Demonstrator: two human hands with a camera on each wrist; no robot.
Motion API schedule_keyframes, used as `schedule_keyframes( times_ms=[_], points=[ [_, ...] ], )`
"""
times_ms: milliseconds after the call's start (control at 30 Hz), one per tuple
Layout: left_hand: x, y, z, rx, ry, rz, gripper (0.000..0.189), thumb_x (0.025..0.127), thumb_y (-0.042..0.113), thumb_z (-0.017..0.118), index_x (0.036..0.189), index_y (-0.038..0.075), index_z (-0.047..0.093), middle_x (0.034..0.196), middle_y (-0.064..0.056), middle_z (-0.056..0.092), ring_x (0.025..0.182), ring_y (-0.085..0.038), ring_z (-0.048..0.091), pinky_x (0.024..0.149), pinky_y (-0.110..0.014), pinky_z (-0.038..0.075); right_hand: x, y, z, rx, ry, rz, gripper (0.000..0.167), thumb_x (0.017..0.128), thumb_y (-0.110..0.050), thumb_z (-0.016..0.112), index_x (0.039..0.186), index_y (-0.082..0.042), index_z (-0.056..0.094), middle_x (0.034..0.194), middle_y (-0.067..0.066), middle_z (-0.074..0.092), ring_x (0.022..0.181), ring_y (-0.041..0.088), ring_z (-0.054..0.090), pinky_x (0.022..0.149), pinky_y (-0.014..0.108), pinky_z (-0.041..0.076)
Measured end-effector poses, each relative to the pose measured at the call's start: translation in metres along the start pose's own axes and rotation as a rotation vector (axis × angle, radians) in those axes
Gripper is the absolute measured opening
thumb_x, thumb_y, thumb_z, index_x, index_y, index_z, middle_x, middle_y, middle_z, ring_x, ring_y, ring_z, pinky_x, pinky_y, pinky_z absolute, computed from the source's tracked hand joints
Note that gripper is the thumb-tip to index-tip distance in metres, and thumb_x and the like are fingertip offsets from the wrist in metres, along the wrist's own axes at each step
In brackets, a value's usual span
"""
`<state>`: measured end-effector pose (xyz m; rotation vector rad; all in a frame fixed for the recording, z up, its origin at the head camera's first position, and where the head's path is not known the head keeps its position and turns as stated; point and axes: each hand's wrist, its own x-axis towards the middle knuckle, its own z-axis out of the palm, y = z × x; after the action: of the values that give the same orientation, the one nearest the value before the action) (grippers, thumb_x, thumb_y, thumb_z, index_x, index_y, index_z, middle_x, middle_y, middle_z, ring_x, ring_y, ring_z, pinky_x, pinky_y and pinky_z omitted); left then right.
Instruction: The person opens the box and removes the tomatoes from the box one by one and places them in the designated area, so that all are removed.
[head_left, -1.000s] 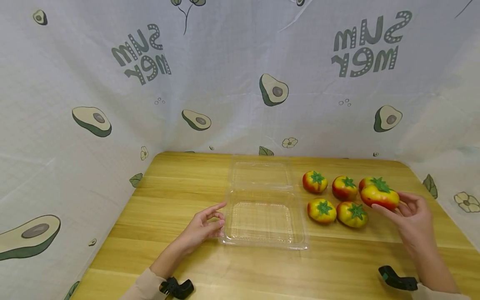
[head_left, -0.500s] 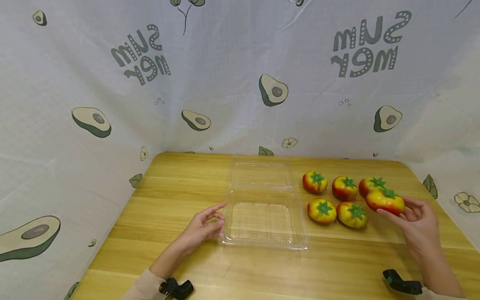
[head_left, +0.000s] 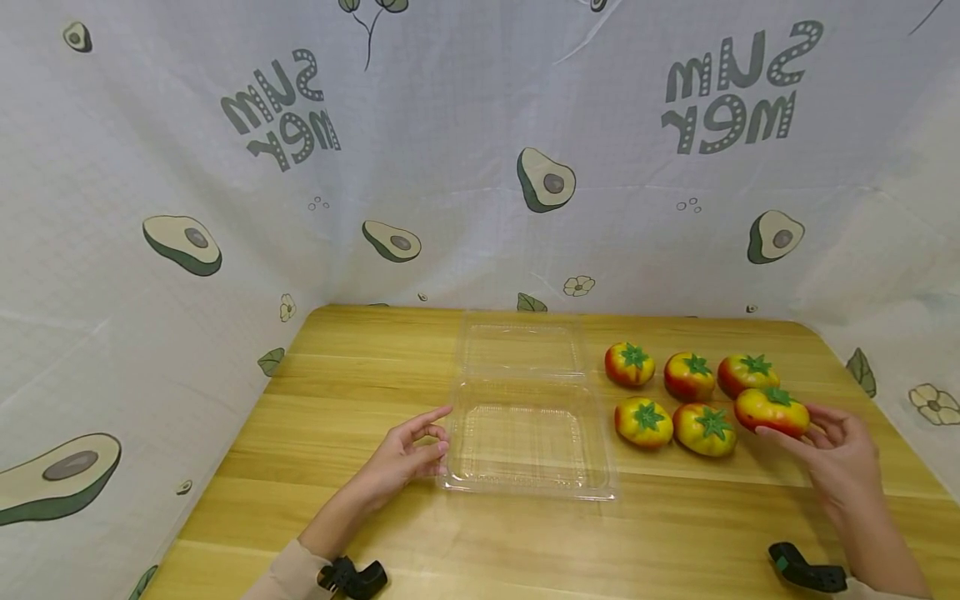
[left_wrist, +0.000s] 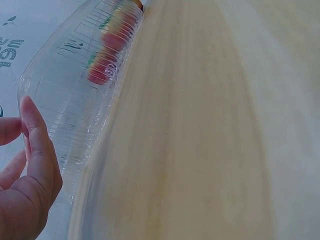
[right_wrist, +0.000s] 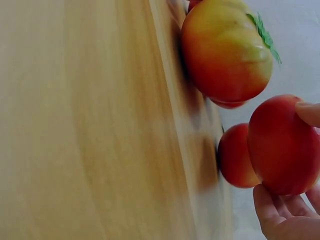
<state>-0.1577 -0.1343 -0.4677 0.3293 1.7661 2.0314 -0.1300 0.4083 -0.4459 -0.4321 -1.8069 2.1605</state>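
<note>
At the middle of the table lies a clear plastic clamshell container (head_left: 525, 487), with its lid (head_left: 521, 342) folded back flat behind it. My left hand (head_left: 408, 454) pinches the container's left rim between thumb and fingers, as the left wrist view also shows. On the right, my right hand (head_left: 840, 454) grips a red-and-yellow tomato (head_left: 772, 412) with a green leafy top. In the right wrist view, that tomato (right_wrist: 282, 145) sits between thumb and fingertips. Whether it touches the table I cannot tell. Several like tomatoes (head_left: 705, 429) stand to its left and behind.
Two rough rows of tomatoes, with a nearer one (head_left: 643, 422) at the left end, lie close to the container's right side. A white cloth (head_left: 450, 167) with avocado prints hangs behind the wooden table (head_left: 525, 550) and along its sides.
My right hand has moved slightly right and toward me with the tomato, then lowered it a little. The tomato behind it shows more fully now. My left hand and the container stay put.
</note>
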Motion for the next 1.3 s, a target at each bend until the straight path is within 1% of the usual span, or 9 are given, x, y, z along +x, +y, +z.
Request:
schedule_keyframes(
  times_ms=[333, 433, 567, 800, 933, 1033, 1167, 1233, 1300],
  points=[
    [0.001, -0.001, 0.000, -0.009, 0.007, -0.005, 0.061, 0.100, 0.006, 0.061, 0.155, 0.007, 0.034, 0.112, -0.007, 0.051, 0.079, -0.013, 0.059, 0.075, -0.027, 0.059, 0.003, 0.000, -0.002, -0.065, 0.007, 0.093, 0.062, 0.080, 0.010, 0.078, 0.118, -0.027, 0.046, 0.109, -0.020, 0.048, 0.090, -0.011, 0.051, 0.069, 0.006, 0.051],
    [0.000, -0.001, 0.000, -0.007, 0.008, -0.009, 0.061, 0.100, 0.006, 0.061, 0.155, 0.008, 0.034, 0.112, -0.008, 0.050, 0.079, -0.013, 0.059, 0.075, -0.026, 0.059, 0.005, 0.002, -0.003, -0.113, 0.023, 0.114, 0.064, 0.078, 0.011, 0.079, 0.115, -0.029, 0.045, 0.112, -0.020, 0.045, 0.112, -0.006, 0.047, 0.069, 0.006, 0.051],
    [0.000, 0.000, -0.001, -0.004, 0.006, -0.014, 0.061, 0.100, 0.006, 0.060, 0.155, 0.007, 0.034, 0.113, -0.008, 0.049, 0.079, -0.013, 0.058, 0.075, -0.026, 0.059, 0.007, 0.007, -0.007, -0.158, 0.043, 0.137, 0.063, 0.078, 0.007, 0.081, 0.113, -0.031, 0.045, 0.115, -0.022, 0.043, 0.133, 0.001, 0.031, 0.069, 0.005, 0.050],
    [0.000, 0.000, -0.001, -0.002, 0.003, -0.014, 0.061, 0.100, 0.007, 0.060, 0.155, 0.007, 0.033, 0.113, -0.008, 0.049, 0.080, -0.013, 0.058, 0.075, -0.026, 0.058, 0.013, 0.012, -0.013, -0.211, 0.055, 0.153, 0.062, 0.078, 0.001, 0.083, 0.112, -0.033, 0.045, 0.113, -0.025, 0.043, 0.134, 0.001, 0.030, 0.067, 0.003, 0.047],
    [0.000, 0.000, -0.001, -0.009, 0.002, -0.015, 0.061, 0.100, 0.006, 0.060, 0.155, 0.007, 0.033, 0.113, -0.008, 0.049, 0.080, -0.013, 0.058, 0.075, -0.026, 0.058, 0.011, 0.011, -0.011, -0.269, 0.046, 0.157, 0.062, 0.080, -0.004, 0.084, 0.112, -0.036, 0.043, 0.113, -0.025, 0.040, 0.146, 0.007, 0.018, 0.068, 0.001, 0.046],
    [0.000, -0.001, -0.001, -0.014, 0.003, -0.015, 0.061, 0.100, 0.006, 0.060, 0.155, 0.007, 0.033, 0.113, -0.008, 0.049, 0.080, -0.013, 0.058, 0.076, -0.026, 0.058, 0.010, 0.009, -0.009, -0.253, 0.038, 0.165, 0.061, 0.080, -0.002, 0.083, 0.112, -0.035, 0.043, 0.113, -0.025, 0.039, 0.149, 0.011, 0.011, 0.068, 0.002, 0.046],
    [0.000, -0.002, -0.002, -0.012, 0.004, -0.016, 0.060, 0.100, 0.006, 0.060, 0.155, 0.007, 0.034, 0.113, -0.008, 0.049, 0.080, -0.013, 0.057, 0.076, -0.026, 0.059, 0.009, 0.007, -0.006, -0.216, 0.036, 0.177, 0.062, 0.080, 0.003, 0.081, 0.113, -0.033, 0.043, 0.113, -0.025, 0.040, 0.148, 0.009, 0.011, 0.069, 0.002, 0.047],
    [0.001, -0.002, -0.002, -0.013, 0.004, -0.016, 0.060, 0.100, 0.005, 0.060, 0.155, 0.007, 0.034, 0.113, -0.008, 0.049, 0.081, -0.013, 0.057, 0.076, -0.026, 0.059, 0.009, 0.006, -0.007, -0.258, 0.033, 0.175, 0.063, 0.080, 0.000, 0.083, 0.113, -0.035, 0.042, 0.113, -0.025, 0.039, 0.149, 0.013, 0.010, 0.069, 0.001, 0.046],
    [0.001, -0.002, -0.002, -0.014, 0.004, -0.016, 0.061, 0.100, 0.005, 0.060, 0.155, 0.007, 0.034, 0.113, -0.008, 0.049, 0.081, -0.013, 0.057, 0.076, -0.026, 0.059, 0.010, 0.006, -0.007, -0.286, 0.033, 0.175, 0.064, 0.080, -0.002, 0.083, 0.113, -0.037, 0.041, 0.113, -0.024, 0.039, 0.149, 0.012, 0.012, 0.070, 0.000, 0.044]
  ],
)
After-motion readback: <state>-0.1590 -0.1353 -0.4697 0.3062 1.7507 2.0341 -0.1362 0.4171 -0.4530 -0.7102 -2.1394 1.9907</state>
